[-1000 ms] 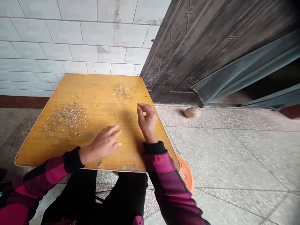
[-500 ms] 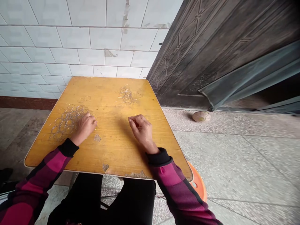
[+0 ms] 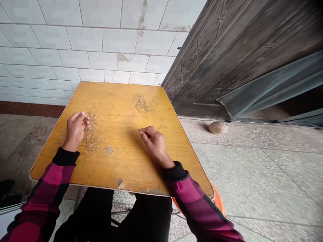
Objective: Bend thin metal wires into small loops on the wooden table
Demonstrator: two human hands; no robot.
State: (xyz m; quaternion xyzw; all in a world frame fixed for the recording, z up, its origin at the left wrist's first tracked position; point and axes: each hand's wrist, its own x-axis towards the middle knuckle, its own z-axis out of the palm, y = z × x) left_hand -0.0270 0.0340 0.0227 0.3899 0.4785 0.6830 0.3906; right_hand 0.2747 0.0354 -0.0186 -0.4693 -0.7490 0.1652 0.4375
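My left hand [image 3: 75, 129] is raised a little over the left side of a yellow wooden table [image 3: 121, 158], fingers pinched on a clump of linked thin wire rings [image 3: 91, 136] that hangs from it down to the tabletop. My right hand [image 3: 152, 143] rests near the table's middle, fingers curled in a pinch; what they hold is too small to make out. A smaller tangle of wire rings [image 3: 141, 102] lies at the far right of the table. One or two loose rings [image 3: 94, 107] lie beyond the left hand.
A white tiled wall [image 3: 88, 50] stands behind the table and a dark carved door [image 3: 239, 60] to the right. A round stone-like object [image 3: 218, 127] lies on the speckled floor by the door. An orange stool [image 3: 218, 201] shows under the table's right corner.
My left hand moved from the table's front middle to the wire-ring pile at the left, pinched it and lifted part of it. My right hand lowered onto the table and closed.
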